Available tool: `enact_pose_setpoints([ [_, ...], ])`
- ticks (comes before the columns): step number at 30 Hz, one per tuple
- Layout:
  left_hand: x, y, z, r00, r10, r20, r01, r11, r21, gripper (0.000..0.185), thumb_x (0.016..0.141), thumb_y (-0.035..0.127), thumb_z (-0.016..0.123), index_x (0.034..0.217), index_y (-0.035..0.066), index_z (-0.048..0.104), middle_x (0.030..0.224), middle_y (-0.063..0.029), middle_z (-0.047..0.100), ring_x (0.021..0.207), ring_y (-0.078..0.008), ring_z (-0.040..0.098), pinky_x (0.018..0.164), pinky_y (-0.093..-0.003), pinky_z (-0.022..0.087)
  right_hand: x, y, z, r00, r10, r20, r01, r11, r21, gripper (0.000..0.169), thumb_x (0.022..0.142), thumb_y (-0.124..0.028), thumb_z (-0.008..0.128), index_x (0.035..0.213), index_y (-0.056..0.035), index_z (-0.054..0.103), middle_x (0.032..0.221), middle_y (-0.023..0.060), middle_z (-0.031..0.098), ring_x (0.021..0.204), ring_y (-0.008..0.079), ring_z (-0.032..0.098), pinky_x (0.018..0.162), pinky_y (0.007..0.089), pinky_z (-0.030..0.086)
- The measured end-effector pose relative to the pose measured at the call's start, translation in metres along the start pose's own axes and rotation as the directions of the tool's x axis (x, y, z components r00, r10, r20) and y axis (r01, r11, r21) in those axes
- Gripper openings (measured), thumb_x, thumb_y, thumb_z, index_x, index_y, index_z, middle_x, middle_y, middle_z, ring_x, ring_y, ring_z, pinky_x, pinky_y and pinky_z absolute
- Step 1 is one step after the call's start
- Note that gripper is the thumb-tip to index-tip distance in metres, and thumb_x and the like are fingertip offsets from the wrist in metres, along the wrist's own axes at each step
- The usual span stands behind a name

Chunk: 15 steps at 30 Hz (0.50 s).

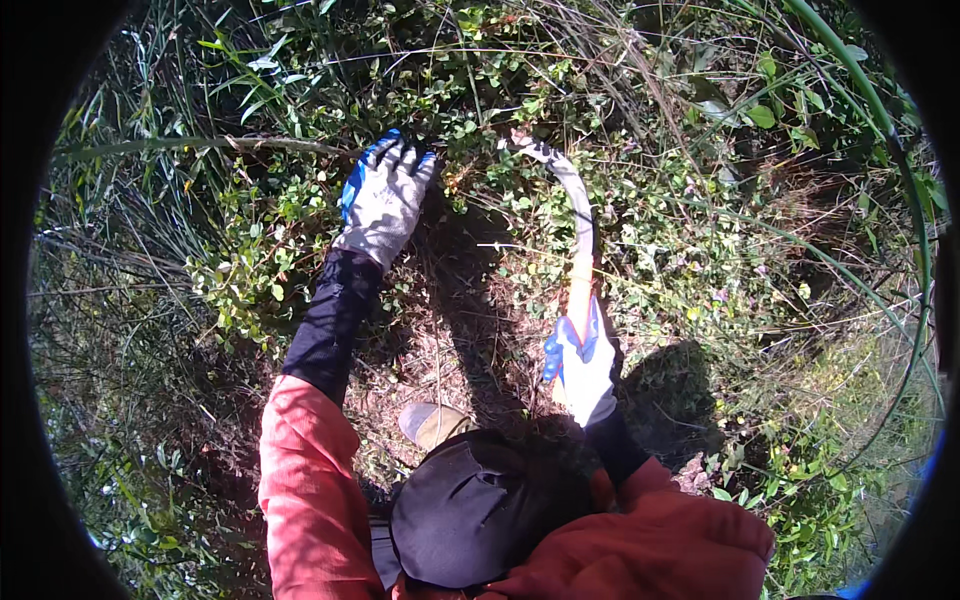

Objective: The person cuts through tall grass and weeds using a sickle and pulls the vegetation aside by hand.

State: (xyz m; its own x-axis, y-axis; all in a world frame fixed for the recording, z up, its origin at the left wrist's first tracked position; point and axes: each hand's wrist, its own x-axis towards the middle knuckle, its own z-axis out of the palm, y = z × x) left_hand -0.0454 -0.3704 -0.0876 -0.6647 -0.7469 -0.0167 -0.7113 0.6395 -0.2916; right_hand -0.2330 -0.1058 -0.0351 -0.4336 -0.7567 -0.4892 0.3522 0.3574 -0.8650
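My right hand (585, 367), in a white and blue coated work glove, is closed around the wooden handle of a sickle (576, 196). The curved blade points away from me and bends left at its tip, over low leafy plants (525, 255). My left hand (386, 196), in a matching glove, reaches into the green growth left of the blade, back of the hand up. Its fingertips are partly lost among leaves and shadow, so whether they grip anything is not clear. A long stem (285, 142) runs from the left up to its fingers.
Tall grass (157, 97) stands at the upper left. A long green stalk (921, 247) arches down the right side. Dry cut litter and soil (405, 360) lie before me, beside a shoe (433, 424). Thin dry stems cross the upper right.
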Motion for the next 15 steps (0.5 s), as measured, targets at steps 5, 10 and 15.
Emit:
enact_pose_setpoints([
  [5,0.014,0.051,-0.046,0.891,0.157,-0.427,-0.260,0.945,-0.196,0.054,0.084,0.017,0.042,0.136,0.017,0.029,0.136,-0.0069,0.039,0.125,-0.0230,0.036,0.103,-0.0375,0.029,-0.041,0.034,-0.031,0.962,0.174,0.212,-0.232,0.927,0.295,0.043,0.091,-0.020,0.045,0.132,-0.0092,0.035,0.076,0.0020,0.053,0.054,0.0119,0.050,0.044,0.0248,0.043],
  [10,0.036,0.080,0.010,0.978,-0.056,-0.201,0.164,-0.386,0.908,0.009,0.077,0.013,0.050,0.078,0.012,0.059,0.079,-0.0054,0.059,0.078,-0.0220,0.054,0.071,-0.0356,0.039,-0.027,0.006,-0.009,0.989,0.139,0.051,-0.140,0.990,0.022,0.049,0.089,-0.013,0.049,0.135,-0.0139,0.033,0.077,0.0029,0.054,0.056,0.0114,0.051,0.043,0.0236,0.042],
  [15,0.040,0.065,-0.019,0.933,0.095,-0.346,-0.210,0.926,-0.312,0.014,0.073,0.018,0.054,0.065,0.008,0.060,0.071,-0.0093,0.059,0.067,-0.0250,0.055,0.059,-0.0377,0.040,-0.004,0.058,-0.039,0.964,-0.265,0.035,0.206,0.652,-0.729,0.064,0.082,-0.014,0.061,0.137,-0.0112,0.028,0.069,0.0097,0.061,0.050,0.0185,0.056,0.044,0.0294,0.044],
])
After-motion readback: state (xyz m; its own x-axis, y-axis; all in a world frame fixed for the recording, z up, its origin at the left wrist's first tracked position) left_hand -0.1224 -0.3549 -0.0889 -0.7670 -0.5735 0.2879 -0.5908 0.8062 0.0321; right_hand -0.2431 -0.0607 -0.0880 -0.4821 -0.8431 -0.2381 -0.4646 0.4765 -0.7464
